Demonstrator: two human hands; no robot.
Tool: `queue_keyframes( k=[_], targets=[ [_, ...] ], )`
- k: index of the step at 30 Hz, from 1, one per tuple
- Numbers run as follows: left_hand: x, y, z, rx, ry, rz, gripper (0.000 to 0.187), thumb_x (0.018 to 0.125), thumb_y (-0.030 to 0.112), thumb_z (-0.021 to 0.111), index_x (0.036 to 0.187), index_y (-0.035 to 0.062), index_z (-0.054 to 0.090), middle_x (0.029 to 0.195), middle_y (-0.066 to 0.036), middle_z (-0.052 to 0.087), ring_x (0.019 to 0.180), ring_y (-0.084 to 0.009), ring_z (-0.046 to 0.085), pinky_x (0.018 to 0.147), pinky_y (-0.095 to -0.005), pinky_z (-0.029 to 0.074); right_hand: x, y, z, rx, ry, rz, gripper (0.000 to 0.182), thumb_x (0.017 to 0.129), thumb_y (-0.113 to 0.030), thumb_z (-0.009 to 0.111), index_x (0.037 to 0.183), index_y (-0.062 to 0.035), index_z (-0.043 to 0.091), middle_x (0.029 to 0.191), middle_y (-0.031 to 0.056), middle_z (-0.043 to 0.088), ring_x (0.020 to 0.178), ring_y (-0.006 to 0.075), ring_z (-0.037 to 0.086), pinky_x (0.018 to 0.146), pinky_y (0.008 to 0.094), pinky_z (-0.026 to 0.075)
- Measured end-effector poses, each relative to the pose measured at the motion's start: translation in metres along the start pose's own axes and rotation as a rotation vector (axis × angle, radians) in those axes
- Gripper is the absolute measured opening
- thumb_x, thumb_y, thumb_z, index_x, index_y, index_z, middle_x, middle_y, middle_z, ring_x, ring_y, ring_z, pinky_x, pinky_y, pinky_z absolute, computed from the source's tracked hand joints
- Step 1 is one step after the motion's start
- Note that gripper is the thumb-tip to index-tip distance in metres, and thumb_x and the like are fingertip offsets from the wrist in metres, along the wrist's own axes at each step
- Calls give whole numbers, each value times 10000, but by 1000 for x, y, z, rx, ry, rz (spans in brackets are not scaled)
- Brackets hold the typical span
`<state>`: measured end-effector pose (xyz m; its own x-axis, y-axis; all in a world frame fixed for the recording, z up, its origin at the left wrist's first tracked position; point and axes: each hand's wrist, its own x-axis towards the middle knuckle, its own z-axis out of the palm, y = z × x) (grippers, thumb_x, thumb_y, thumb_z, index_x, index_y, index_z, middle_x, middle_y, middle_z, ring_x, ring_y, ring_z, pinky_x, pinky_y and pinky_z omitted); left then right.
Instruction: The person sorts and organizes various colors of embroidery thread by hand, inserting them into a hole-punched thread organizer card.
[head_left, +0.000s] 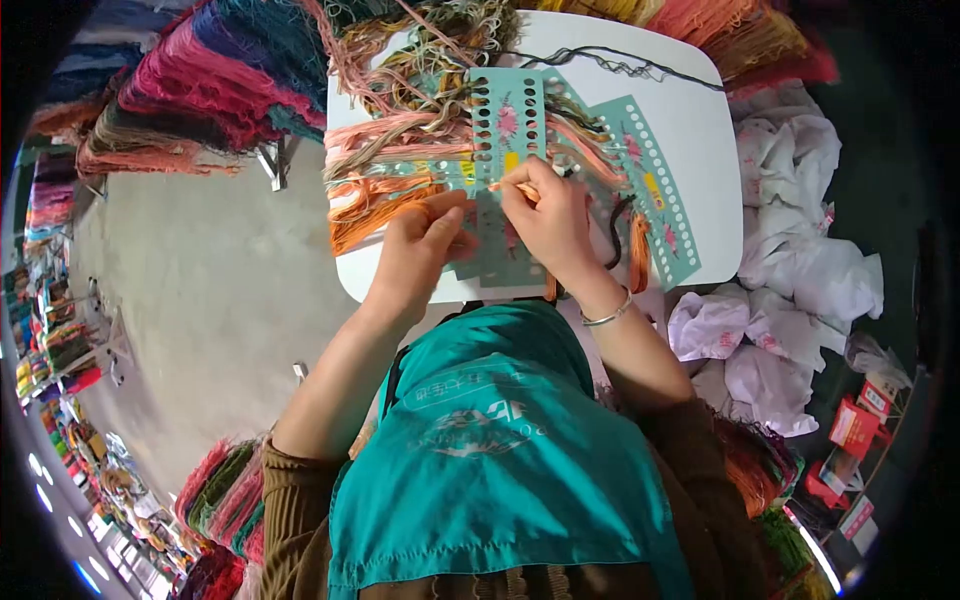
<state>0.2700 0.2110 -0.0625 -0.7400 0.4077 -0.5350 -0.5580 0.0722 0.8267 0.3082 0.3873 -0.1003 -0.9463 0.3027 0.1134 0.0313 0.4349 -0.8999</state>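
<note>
A teal floss card (pixel 508 88) with a row of holes along each side and a pink flower print lies on a small white table (pixel 705 200). Peach, tan and green skeins of floss (pixel 390 135) are looped through its holes. My left hand (pixel 425 238) is closed around orange embroidery floss (pixel 375 212) at the card's left edge. Over the lower part of the card, my right hand (pixel 548 212) pinches with thumb and forefinger; a bit of orange floss shows at the fingertips. A second teal card (pixel 655 190) lies tilted to the right, partly under loose floss.
Thick hanks of coloured thread (pixel 215 70) hang at the upper left, and more (pixel 735 40) at the upper right. White plastic bags (pixel 800 230) are piled right of the table. Red boxes (pixel 855 425) stand at the far right. Grey floor (pixel 210 290) stretches out left.
</note>
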Motion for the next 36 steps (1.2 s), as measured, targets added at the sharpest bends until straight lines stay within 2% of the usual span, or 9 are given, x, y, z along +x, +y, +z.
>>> queue_keyframes(
  k=[3, 6, 8, 12, 20, 24, 27, 29, 36],
  targets=[
    [7, -5, 2, 17, -18, 37, 350, 1005, 129, 532, 1279, -89, 549, 1036, -87, 659, 811, -132, 631, 732, -273, 540, 0, -2, -1, -10, 26, -32, 70, 857, -36, 662, 875, 5, 608, 749, 96, 686, 651, 115, 652, 579, 278, 494],
    [12, -10, 6, 44, -34, 65, 324, 1002, 136, 544, 1256, -64, 565, 989, -57, 647, 786, -115, 602, 705, -257, 509, -1, 0, 0, -45, 12, -24, 79, 844, -33, 667, 878, 5, 608, 783, 109, 706, 673, 148, 684, 597, 287, 512],
    [14, -12, 7, 44, -31, 80, 312, 1000, 152, 555, 1243, -43, 575, 985, -37, 640, 770, -103, 578, 689, -247, 479, -1, 1, 1, -24, 23, -41, 118, 837, -62, 698, 897, -17, 607, 770, 144, 693, 697, 264, 717, 597, 329, 535],
    [22, -10, 9, 14, -6, 43, 252, 994, 153, 568, 1161, -31, 608, 854, -35, 623, 647, -98, 557, 576, -236, 456, -2, 0, -1, -11, 1, -46, 122, 836, -60, 704, 906, -14, 616, 782, 139, 698, 700, 260, 717, 600, 325, 536],
    [33, 1, 13, -82, -72, -109, 196, 979, 156, 576, 1017, -18, 658, 705, -22, 598, 573, -107, 552, 531, -242, 453, -3, -3, -7, 111, -61, 16, 138, 851, -65, 694, 972, -17, 647, 803, 139, 705, 701, 199, 706, 627, 302, 529],
    [34, 1, 7, 224, -14, 30, 207, 957, 147, 580, 950, -38, 673, 690, -37, 625, 561, -108, 592, 510, -245, 474, 0, 5, -3, 164, -76, 16, 133, 858, -87, 688, 964, -18, 644, 783, 138, 700, 692, 207, 703, 614, 306, 524],
    [30, 8, -16, 458, 118, 162, 204, 939, 125, 590, 913, -50, 690, 689, -44, 643, 534, -102, 605, 480, -248, 470, 6, 3, -6, 75, -197, 65, 163, 878, -73, 672, 1006, 12, 617, 758, 81, 687, 650, 85, 612, 586, 269, 483],
    [26, 5, -27, 327, 116, 169, 189, 951, 132, 591, 930, -18, 703, 681, -19, 621, 546, -79, 570, 490, -234, 433, 11, -2, -9, -17, -249, 99, 237, 841, -233, 720, 958, -47, 632, 779, 136, 706, 732, 294, 710, 593, 389, 522],
    [16, 5, -6, -131, -144, -26, 198, 956, 236, 641, 936, 40, 665, 688, 21, 558, 592, -67, 493, 528, -220, 371, 13, -9, -6, -187, -283, 119, 283, 848, -300, 724, 1011, -100, 609, 795, 123, 713, 745, 317, 708, 612, 425, 528]
  ],
)
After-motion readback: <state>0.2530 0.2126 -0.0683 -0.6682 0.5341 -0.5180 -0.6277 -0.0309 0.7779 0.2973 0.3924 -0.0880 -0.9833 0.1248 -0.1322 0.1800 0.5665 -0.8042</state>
